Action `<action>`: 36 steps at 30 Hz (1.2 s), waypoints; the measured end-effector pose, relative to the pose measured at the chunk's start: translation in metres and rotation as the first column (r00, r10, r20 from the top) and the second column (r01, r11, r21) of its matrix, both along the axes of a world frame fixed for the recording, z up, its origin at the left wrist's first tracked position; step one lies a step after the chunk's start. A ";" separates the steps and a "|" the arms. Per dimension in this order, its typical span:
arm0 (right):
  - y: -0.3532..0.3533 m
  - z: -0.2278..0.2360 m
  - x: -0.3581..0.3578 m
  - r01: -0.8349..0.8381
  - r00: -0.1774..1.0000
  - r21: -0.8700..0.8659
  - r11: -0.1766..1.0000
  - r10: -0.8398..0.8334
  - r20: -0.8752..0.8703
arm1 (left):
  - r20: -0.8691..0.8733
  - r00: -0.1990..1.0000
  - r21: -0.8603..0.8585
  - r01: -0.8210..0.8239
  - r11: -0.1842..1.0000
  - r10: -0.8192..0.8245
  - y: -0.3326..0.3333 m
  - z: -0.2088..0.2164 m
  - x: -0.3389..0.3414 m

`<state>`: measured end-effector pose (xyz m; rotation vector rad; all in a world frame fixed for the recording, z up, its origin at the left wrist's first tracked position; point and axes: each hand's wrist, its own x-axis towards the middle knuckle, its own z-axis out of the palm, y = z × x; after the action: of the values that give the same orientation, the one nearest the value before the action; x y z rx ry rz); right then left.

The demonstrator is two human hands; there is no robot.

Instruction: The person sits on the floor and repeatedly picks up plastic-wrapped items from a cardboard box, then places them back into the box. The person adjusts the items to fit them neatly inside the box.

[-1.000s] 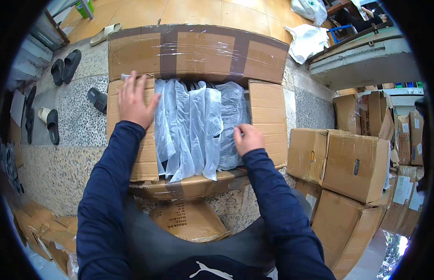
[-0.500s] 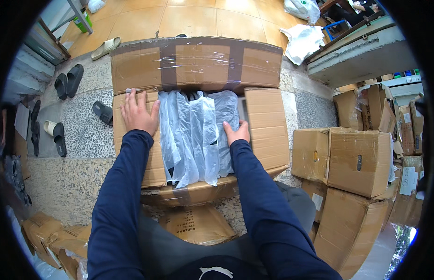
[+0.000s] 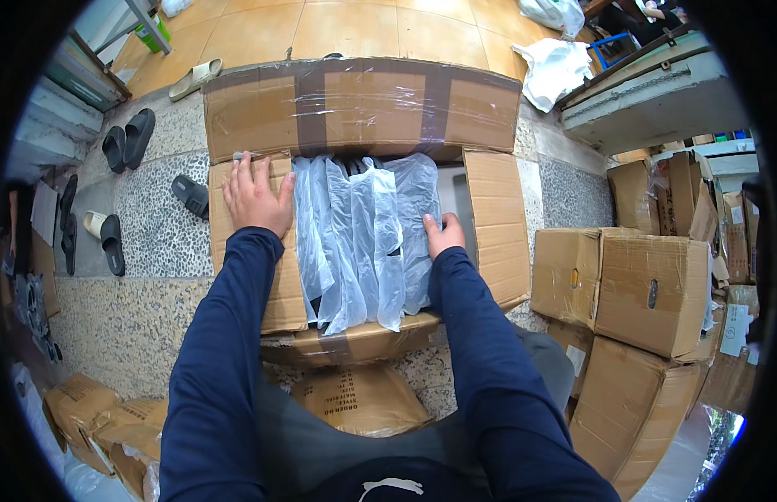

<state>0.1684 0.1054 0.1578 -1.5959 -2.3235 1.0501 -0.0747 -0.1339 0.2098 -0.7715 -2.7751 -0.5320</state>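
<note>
An open cardboard box (image 3: 276, 345) stands before me, packed with a row of items in clear, frosted plastic bags (image 3: 376, 243). What the bags contain is hard to make out, though dark bits show at their edges. My left hand (image 3: 260, 197) lies open, fingers spread, on the box's left flap (image 3: 280, 289). At the right end of the row, my right hand (image 3: 444, 235) grips the edge of the last bagged item (image 3: 416, 197). Its thumb is on the bag, and its other fingers are partly hidden in the gap beside the right flap (image 3: 499, 230).
Cardboard boxes (image 3: 648, 293) are stacked at the right. Dark slippers (image 3: 139, 138) and other footwear lie on the stone floor at the left. A brown package (image 3: 363, 402) sits between my legs. More brown packages (image 3: 87, 410) lie at the lower left. White plastic bags (image 3: 556, 71) rest at the far right.
The whole view has shifted slightly, so the box appears a little farther right. The gap between the last bagged item and the right flap looks wider. Both hands keep their places.
</note>
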 end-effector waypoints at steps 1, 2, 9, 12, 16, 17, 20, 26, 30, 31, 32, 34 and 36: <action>0.003 0.001 0.000 -0.011 0.998 -0.072 0.997 0.006 -0.068 | -0.005 1.000 -0.004 -0.003 1.000 0.003 0.000 0.000 0.000; 0.005 0.001 0.000 0.046 0.990 -0.113 0.992 -0.060 -0.129 | -0.010 1.000 -0.009 -0.005 1.000 0.005 0.001 0.000 0.000; -0.004 -0.008 -0.011 -0.047 0.997 -0.098 0.994 0.052 0.051 | -0.036 0.999 -0.016 0.006 1.000 -0.006 0.002 0.002 0.000; 0.000 -0.010 -0.005 -0.067 0.996 -0.277 0.959 0.050 -0.070 | -0.018 1.000 -0.015 0.004 1.000 -0.004 0.002 0.000 0.000; 0.005 -0.005 -0.001 0.016 0.983 -0.440 0.898 -0.095 -0.159 | -0.020 1.000 -0.002 0.019 1.000 -0.019 0.001 -0.001 -0.001; 0.005 -0.003 -0.002 -0.029 0.975 -0.450 0.893 -0.074 -0.209 | -0.028 0.999 0.005 0.028 1.000 -0.028 0.001 -0.001 -0.001; -0.002 0.000 -0.005 -0.064 0.989 -0.279 0.958 0.024 -0.146 | -0.029 0.999 0.018 0.036 0.999 -0.036 0.000 -0.001 -0.001; -0.002 -0.006 -0.003 -0.036 0.995 -0.175 0.984 0.019 -0.099 | -0.028 1.000 -0.010 0.011 1.000 -0.011 0.000 0.000 -0.002; -0.008 0.008 -0.010 -0.052 0.996 -0.111 0.992 0.044 -0.074 | -0.026 0.999 0.005 0.025 1.000 -0.025 -0.001 0.000 -0.002; -0.013 0.018 -0.012 -0.042 0.998 -0.096 0.995 0.038 -0.046 | -0.022 0.999 0.006 0.024 1.000 -0.024 -0.001 0.000 -0.003; -0.017 0.031 -0.016 -0.106 0.992 0.001 0.994 0.106 0.068 | -0.012 1.000 0.007 0.014 1.000 -0.013 0.000 0.000 -0.002; -0.043 0.060 -0.013 -0.189 0.953 0.227 0.955 0.123 0.276 | -0.011 1.000 -0.001 0.007 1.000 -0.007 0.001 0.001 0.000; -0.055 0.097 0.011 -0.443 0.843 0.351 0.825 0.517 -0.151 | -0.007 1.000 0.003 -0.010 1.000 0.010 0.001 0.001 0.001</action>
<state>0.1795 0.0501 0.2547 -0.7307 -2.6153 0.8418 -0.0732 -0.1333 0.2113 -0.7572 -2.7696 -0.5307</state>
